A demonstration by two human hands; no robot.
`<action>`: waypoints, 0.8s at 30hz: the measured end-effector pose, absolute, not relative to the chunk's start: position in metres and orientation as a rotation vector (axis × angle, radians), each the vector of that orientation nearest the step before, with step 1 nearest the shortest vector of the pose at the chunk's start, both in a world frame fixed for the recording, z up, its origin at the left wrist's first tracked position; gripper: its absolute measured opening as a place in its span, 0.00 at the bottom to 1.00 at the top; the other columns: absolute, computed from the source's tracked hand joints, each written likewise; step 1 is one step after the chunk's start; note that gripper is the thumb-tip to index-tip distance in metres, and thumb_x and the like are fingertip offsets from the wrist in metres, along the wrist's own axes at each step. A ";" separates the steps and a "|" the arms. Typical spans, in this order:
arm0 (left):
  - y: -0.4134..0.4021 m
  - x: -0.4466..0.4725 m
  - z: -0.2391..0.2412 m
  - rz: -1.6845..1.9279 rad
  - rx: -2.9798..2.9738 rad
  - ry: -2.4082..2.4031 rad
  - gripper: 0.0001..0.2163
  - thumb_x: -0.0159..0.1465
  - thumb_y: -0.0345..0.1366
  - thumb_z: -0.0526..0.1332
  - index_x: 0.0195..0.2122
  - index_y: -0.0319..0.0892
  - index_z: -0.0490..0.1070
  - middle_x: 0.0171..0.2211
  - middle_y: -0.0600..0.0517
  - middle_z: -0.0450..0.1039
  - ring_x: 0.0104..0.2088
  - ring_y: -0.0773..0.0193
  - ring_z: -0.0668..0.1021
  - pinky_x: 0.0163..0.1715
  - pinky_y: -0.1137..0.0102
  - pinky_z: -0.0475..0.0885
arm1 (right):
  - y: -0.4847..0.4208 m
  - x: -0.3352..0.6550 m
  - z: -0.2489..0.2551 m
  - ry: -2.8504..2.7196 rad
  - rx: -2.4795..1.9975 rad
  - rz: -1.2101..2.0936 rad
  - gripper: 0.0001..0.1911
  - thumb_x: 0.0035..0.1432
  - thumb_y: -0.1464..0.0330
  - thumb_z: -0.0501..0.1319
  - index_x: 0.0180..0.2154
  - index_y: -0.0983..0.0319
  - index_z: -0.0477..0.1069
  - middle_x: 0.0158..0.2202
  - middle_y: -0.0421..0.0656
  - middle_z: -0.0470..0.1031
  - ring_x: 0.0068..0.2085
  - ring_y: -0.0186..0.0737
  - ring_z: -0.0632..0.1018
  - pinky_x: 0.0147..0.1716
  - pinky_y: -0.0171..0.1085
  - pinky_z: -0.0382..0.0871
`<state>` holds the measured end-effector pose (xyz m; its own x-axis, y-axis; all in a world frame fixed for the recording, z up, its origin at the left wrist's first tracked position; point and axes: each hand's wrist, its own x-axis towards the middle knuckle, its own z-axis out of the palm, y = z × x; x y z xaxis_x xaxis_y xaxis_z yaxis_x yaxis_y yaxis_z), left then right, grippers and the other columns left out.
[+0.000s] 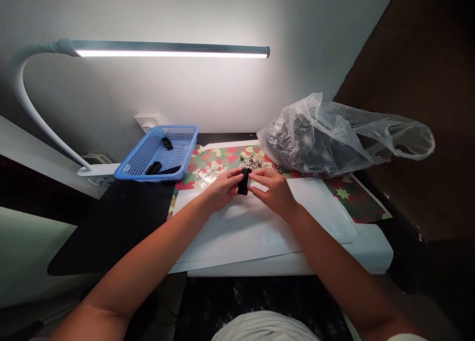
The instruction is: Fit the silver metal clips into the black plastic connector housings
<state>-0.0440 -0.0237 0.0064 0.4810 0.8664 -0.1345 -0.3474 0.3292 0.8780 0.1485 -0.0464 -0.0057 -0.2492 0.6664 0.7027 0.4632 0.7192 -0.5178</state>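
Observation:
A small black rectangular part [244, 181] is held upright between both my hands above a white sheet [256, 227]. My left hand [222, 188] pinches its left side with curled fingers. From the right, my right hand [272, 187] grips it, fingertips pressed at its top edge. Just beyond the hands, several tiny metal pieces [211, 175] lie scattered on a red, green and cream star-patterned mat [349, 195].
A blue plastic basket [158, 153] at the back left holds a few black parts. A clear plastic bag [334, 138] full of dark parts lies at the back right. A lit bar lamp [170, 50] arches overhead. The black tabletop [111, 222] extends left.

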 end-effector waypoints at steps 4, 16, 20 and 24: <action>-0.024 -0.043 0.007 0.882 0.905 0.691 0.18 0.55 0.37 0.73 0.47 0.39 0.78 0.39 0.48 0.80 0.33 0.67 0.80 0.31 0.75 0.75 | -0.046 0.150 -0.006 -1.918 -0.875 0.272 0.14 0.57 0.70 0.67 0.46 0.56 0.80 0.41 0.46 0.80 0.44 0.46 0.79 0.45 0.45 0.76; -0.024 -0.043 0.006 0.875 0.919 0.673 0.17 0.57 0.35 0.72 0.47 0.39 0.78 0.39 0.48 0.80 0.33 0.67 0.80 0.33 0.73 0.75 | -0.048 0.152 0.000 -1.913 -0.918 0.334 0.12 0.55 0.70 0.68 0.43 0.57 0.79 0.40 0.45 0.80 0.44 0.46 0.79 0.43 0.43 0.75; -0.024 -0.043 0.007 0.863 0.921 0.676 0.18 0.56 0.36 0.73 0.47 0.39 0.78 0.40 0.48 0.79 0.33 0.67 0.80 0.33 0.73 0.75 | -0.050 0.151 0.004 -1.898 -0.922 0.350 0.09 0.53 0.72 0.67 0.39 0.58 0.77 0.38 0.44 0.79 0.41 0.44 0.79 0.40 0.42 0.74; -0.024 -0.042 0.007 0.859 0.925 0.662 0.18 0.56 0.36 0.73 0.47 0.39 0.78 0.41 0.46 0.80 0.34 0.66 0.80 0.33 0.73 0.76 | -0.051 0.150 0.005 -1.877 -0.919 0.418 0.09 0.52 0.73 0.66 0.37 0.58 0.76 0.39 0.44 0.79 0.40 0.44 0.79 0.40 0.43 0.75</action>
